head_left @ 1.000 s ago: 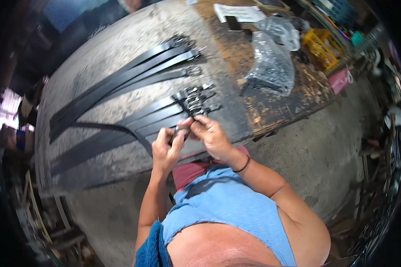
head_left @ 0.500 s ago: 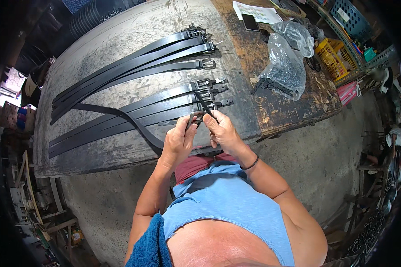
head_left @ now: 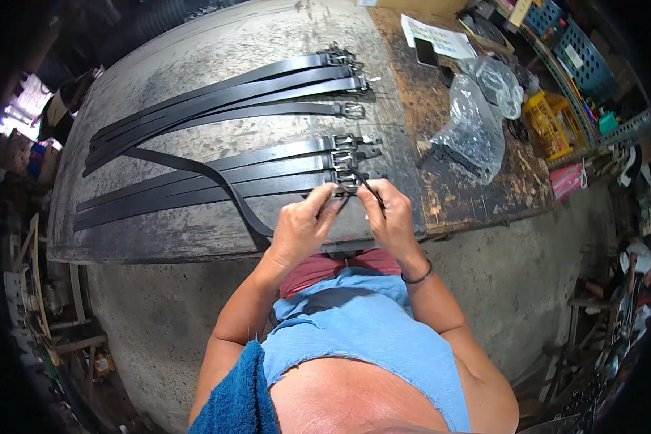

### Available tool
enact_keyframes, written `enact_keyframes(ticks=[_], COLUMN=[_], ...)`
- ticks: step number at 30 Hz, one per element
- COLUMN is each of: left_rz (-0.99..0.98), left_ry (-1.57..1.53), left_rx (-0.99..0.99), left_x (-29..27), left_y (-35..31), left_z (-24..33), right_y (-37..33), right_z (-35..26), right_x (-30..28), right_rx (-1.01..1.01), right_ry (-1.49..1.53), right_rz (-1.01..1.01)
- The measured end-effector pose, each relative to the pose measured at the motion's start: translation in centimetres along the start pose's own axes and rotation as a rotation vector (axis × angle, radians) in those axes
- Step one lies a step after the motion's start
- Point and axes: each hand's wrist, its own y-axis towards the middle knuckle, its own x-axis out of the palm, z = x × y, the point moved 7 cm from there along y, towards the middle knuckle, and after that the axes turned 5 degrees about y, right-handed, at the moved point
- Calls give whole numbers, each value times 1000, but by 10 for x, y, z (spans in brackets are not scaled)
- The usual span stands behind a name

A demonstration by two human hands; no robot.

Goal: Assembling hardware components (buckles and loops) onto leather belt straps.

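Above the near edge of the table, my two hands meet with fingertips almost touching. My left hand (head_left: 301,226) is closed in a pinch on the buckle end of a black belt. That belt's strap (head_left: 233,194) curves from behind my left wrist back across the table. My right hand (head_left: 392,220) is closed on a thin black strip (head_left: 367,185), which slants up out of its fingers. My fingers hide most of the join between them. Just beyond lie several black belts (head_left: 267,171) with metal buckles (head_left: 345,159) pointing right.
Farther back, more black belts (head_left: 267,76) lie in a group on the worn table (head_left: 159,249). At right are a clear plastic bag (head_left: 474,119) of dark pieces, a phone (head_left: 425,52), printed paper (head_left: 448,40) and a yellow basket (head_left: 550,126).
My hands have moved slightly apart, the right one shifting to the right. The view has tilted, so the table's things sit a little lower and farther right. Both hands keep their hold.
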Motion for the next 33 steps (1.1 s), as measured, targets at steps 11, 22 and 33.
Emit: enact_keyframes(ticks=[11,22,33], left_rz=[-29,-116,-237], left_ry=[178,44,10], left_rx=[37,332,161], left_x=[19,-4,-6], left_y=[4,2,-2], left_z=[5,53,64], right_y=[-13,-31,-17], right_z=[-24,44,19], right_x=[18,3,10], right_rx=[-331,208,345], right_ry=[-206,736,884], right_rz=[-138,56,165])
